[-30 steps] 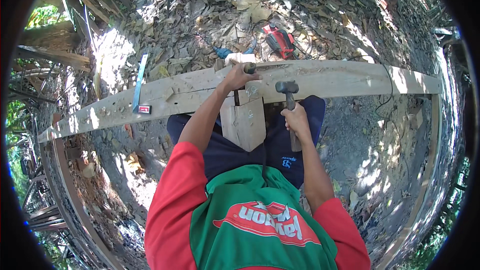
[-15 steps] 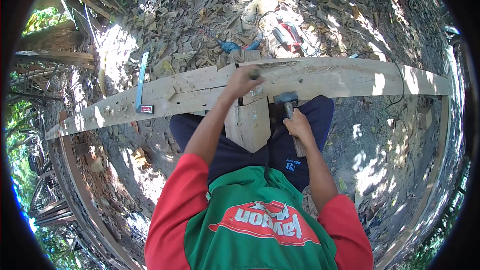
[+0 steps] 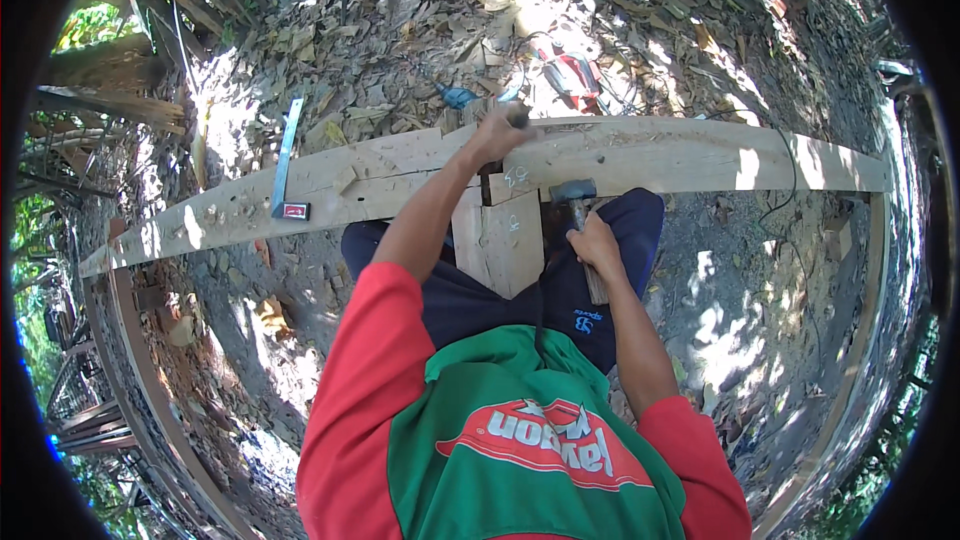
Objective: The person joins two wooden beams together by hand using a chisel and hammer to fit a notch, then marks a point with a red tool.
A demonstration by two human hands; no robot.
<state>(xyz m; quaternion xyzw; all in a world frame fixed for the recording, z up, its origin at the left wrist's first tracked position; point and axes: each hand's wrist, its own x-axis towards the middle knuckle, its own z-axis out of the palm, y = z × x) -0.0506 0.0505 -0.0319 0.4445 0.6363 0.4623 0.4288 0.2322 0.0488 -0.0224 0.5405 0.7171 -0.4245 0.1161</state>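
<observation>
Blocky, dark-headed, brown-handled hammer [image 3: 575, 194]

Many dry leaves [image 3: 390, 65] lie beyond both grips. Sun spots [image 3: 735, 345] light the gray dirt [image 3: 680, 240] right of the grips.

One hammer [image 3: 577, 197], one try square [image 3: 286, 162].
</observation>
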